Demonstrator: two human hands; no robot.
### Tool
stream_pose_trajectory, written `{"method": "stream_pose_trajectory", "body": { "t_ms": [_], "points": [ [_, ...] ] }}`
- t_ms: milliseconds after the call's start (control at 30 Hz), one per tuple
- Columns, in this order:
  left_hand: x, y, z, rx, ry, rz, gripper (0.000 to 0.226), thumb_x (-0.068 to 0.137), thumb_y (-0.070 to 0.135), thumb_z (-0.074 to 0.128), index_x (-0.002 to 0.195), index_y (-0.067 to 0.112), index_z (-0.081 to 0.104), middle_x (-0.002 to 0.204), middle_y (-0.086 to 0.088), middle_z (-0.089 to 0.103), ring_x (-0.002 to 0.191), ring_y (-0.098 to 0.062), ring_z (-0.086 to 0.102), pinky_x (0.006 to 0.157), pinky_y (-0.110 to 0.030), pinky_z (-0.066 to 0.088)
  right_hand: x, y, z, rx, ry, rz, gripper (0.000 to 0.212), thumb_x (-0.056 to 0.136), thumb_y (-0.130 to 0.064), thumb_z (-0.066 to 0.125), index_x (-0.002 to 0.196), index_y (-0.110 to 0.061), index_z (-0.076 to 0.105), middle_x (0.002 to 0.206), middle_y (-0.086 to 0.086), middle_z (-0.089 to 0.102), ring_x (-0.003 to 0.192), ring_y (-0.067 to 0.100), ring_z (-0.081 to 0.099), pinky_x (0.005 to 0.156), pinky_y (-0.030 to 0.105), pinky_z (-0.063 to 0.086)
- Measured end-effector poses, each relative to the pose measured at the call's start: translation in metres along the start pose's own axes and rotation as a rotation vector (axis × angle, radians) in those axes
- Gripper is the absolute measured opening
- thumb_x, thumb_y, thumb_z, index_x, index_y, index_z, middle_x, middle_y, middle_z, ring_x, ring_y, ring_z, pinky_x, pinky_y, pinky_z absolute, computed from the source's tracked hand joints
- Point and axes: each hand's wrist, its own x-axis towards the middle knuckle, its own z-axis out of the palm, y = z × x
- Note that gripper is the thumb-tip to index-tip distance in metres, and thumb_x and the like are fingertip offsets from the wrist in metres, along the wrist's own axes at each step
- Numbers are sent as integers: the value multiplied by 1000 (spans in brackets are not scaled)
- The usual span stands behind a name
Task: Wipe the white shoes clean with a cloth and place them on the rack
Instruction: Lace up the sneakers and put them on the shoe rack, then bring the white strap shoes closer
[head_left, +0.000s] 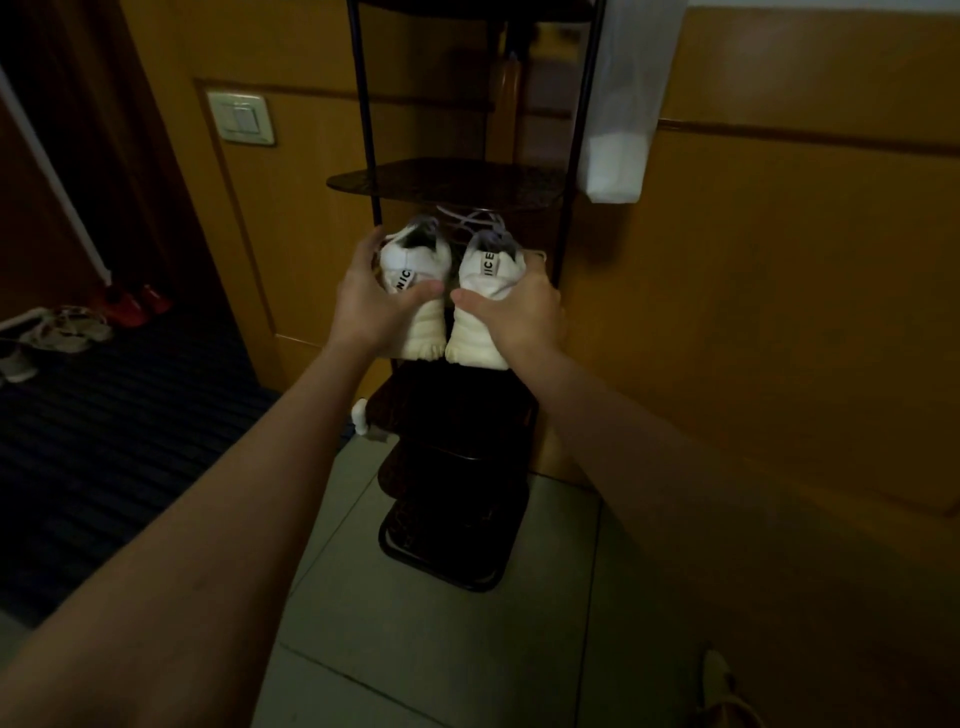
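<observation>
Two white knit sneakers (451, 312), heels toward 6 o'clock, sit side by side at a tall dark metal rack (447, 179). The left grip (371, 306) clasps the 9 o'clock sneaker (415, 270); the right grip (519, 312) clasps the 3 o'clock sneaker (488, 273).

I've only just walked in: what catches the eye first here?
The white shoes glow in the dim middle of the view, heels toward the camera, gripped by the left hand and the right hand, one shoe each. Behind them stands the tall dark rack, and a white bag hangs beside its right post.
</observation>
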Motion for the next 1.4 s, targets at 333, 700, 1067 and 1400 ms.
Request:
{"method": "stream_pose_trajectory", "body": {
  "t_ms": [333, 700, 1067, 1400],
  "points": [
    [17, -6, 15, -1, -26, -57, 88, 71, 38, 78, 141, 13, 31, 137, -7, 49, 123, -21, 48, 93, -31, 44, 19, 7, 8, -3, -21, 14, 94, 61, -48, 80, 135, -12, 33, 138, 9, 45, 130, 27, 41, 100, 44, 43],
    [-15, 21, 5, 60, 1, -54, 81, 80, 31, 71, 145, 11, 26, 147, -8, 37, 135, -24, 36, 100, -31, 37, -2, -3, -20, 14, -122, 19, 90, 66, -38, 80, 138, -12, 31, 141, 10, 39, 131, 27, 38, 102, 41, 40],
    [-156, 65, 62, 194, -231, -138, 32, 85, 16, 64, 116, 8, 60, 114, -9, 65, 109, -21, 59, 90, -25, 40, -104, 85, -172, -25, -347, 314, 47, 87, -15, 63, 127, 5, 48, 113, 11, 56, 101, 21, 56, 71, 14, 37],
    [-284, 63, 230, 328, -788, -462, 49, 87, 27, 63, 129, 6, 49, 133, -13, 50, 118, -27, 51, 93, -32, 46, -219, 242, -286, -105, -295, 727, 39, 87, -20, 63, 119, 2, 56, 117, 18, 60, 104, 29, 59, 68, 27, 45]
  ]
}}
